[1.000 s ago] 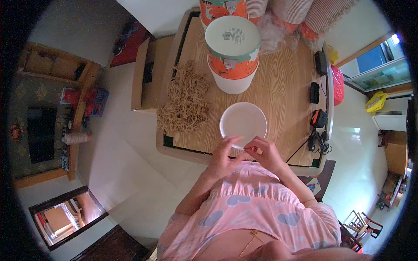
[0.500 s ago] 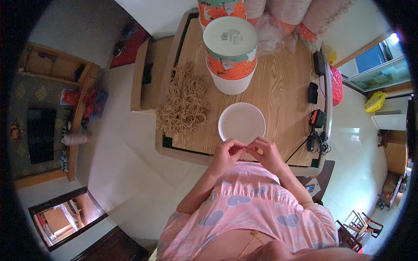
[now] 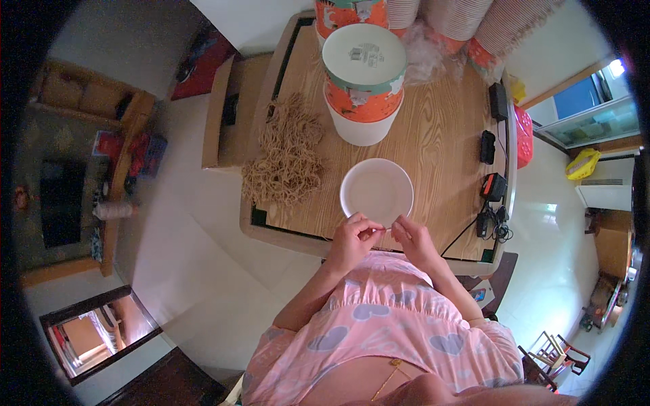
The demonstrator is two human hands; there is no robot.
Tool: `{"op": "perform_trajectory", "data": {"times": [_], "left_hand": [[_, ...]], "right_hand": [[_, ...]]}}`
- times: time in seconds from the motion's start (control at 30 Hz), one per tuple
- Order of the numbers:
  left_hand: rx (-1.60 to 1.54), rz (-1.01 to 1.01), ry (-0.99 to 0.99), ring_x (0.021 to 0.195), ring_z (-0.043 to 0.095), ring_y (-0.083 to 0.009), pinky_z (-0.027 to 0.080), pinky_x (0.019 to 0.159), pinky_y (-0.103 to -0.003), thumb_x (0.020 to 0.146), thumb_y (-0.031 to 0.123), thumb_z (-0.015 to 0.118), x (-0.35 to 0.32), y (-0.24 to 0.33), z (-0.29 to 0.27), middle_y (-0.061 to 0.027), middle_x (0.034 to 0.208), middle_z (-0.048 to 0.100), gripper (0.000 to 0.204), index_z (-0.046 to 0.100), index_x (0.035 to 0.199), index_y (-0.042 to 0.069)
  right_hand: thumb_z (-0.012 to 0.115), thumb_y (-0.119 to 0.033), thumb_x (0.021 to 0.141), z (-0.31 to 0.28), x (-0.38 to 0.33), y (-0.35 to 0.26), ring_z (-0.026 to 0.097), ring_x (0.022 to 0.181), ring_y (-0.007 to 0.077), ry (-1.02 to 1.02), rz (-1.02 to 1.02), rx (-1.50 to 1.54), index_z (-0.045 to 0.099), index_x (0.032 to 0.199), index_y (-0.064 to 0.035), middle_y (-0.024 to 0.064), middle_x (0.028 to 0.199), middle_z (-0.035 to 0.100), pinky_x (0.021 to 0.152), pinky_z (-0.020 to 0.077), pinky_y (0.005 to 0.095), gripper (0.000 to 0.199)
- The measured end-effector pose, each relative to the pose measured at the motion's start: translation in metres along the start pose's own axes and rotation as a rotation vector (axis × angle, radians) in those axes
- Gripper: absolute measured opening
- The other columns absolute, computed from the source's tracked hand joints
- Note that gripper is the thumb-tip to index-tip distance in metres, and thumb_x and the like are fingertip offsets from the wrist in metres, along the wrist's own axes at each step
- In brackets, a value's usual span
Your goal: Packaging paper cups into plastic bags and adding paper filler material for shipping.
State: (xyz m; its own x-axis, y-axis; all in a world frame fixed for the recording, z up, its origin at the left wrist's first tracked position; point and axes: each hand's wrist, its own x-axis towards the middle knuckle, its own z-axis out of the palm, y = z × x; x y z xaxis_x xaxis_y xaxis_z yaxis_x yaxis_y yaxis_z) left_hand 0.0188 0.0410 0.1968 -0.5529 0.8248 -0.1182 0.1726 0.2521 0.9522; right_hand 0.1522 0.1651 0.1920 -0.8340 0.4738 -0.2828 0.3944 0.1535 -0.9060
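My left hand [image 3: 354, 238] and my right hand [image 3: 410, 239] meet at the near edge of the wooden table [image 3: 447, 135], just below a round white lid [image 3: 376, 191] lying flat. Both pinch a thin tan rubber band [image 3: 383, 231] stretched between the fingertips. A heap of tan rubber bands [image 3: 286, 154] lies on the table to the left. Beyond the lid stands a stack of white and orange paper tubs [image 3: 363, 81] with a pale lid on top.
More stacked paper cups [image 3: 467, 17] and crumpled clear plastic [image 3: 423, 57] line the table's far end. Black chargers and cables [image 3: 493, 186] sit along the right edge beside a red basket [image 3: 525, 128]. A low wooden bench [image 3: 223, 111] stands left of the table.
Both hands have stayed together at the table's near edge, with only small finger movements on the band. The view has shifted slightly.
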Motion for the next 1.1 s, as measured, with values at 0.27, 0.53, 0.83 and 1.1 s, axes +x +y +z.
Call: {"op": "perform_trajectory", "data": {"times": [0.27, 0.53, 0.83, 1.1], "left_hand": [[0.051, 0.009, 0.012, 0.062, 0.054, -0.0076, 0.042, 0.055, -0.021, 0.075, 0.001, 0.068, 0.001, 0.002, -0.003, -0.0023, 0.077, 0.058, 0.007, 0.066, 0.083, 0.002], [0.035, 0.010, 0.015, 0.063, 0.055, -0.0095, 0.044, 0.056, -0.023, 0.076, 0.001, 0.067, 0.002, 0.005, -0.004, -0.0039, 0.078, 0.058, 0.008, 0.065, 0.083, 0.001], [0.029, 0.025, 0.025, 0.066, 0.058, -0.0125, 0.046, 0.059, -0.024, 0.075, 0.002, 0.068, 0.003, 0.002, 0.000, -0.0050, 0.078, 0.057, 0.009, 0.065, 0.084, 0.002], [-0.008, 0.055, 0.062, 0.066, 0.058, -0.0159, 0.047, 0.059, -0.027, 0.074, 0.003, 0.068, 0.004, -0.007, 0.007, -0.0060, 0.076, 0.056, 0.009, 0.066, 0.083, 0.005]], "right_hand": [[0.058, -0.004, 0.085, -0.004, 0.004, -0.023, 0.057, 0.077, 0.0142, 0.001, -0.098, 0.097, 0.056, 0.097, -0.0008, 0.0061, 0.080, 0.058, 0.070, 0.0461, 0.0275, 0.013], [0.067, -0.001, 0.076, -0.009, 0.007, -0.010, 0.061, 0.078, 0.0205, 0.030, -0.262, -0.018, 0.060, 0.092, -0.0015, 0.0100, 0.084, 0.061, 0.068, 0.0484, 0.0296, 0.017], [0.067, -0.001, 0.075, -0.007, 0.010, -0.010, 0.060, 0.076, 0.0248, 0.078, -0.363, -0.143, 0.062, 0.087, -0.0017, 0.0114, 0.081, 0.061, 0.067, 0.0484, 0.0323, 0.013], [0.056, -0.004, 0.083, -0.002, 0.008, 0.001, 0.058, 0.073, 0.0291, 0.021, -0.166, -0.142, 0.059, 0.083, 0.0004, 0.0142, 0.077, 0.059, 0.065, 0.0458, 0.0339, 0.006]]}}
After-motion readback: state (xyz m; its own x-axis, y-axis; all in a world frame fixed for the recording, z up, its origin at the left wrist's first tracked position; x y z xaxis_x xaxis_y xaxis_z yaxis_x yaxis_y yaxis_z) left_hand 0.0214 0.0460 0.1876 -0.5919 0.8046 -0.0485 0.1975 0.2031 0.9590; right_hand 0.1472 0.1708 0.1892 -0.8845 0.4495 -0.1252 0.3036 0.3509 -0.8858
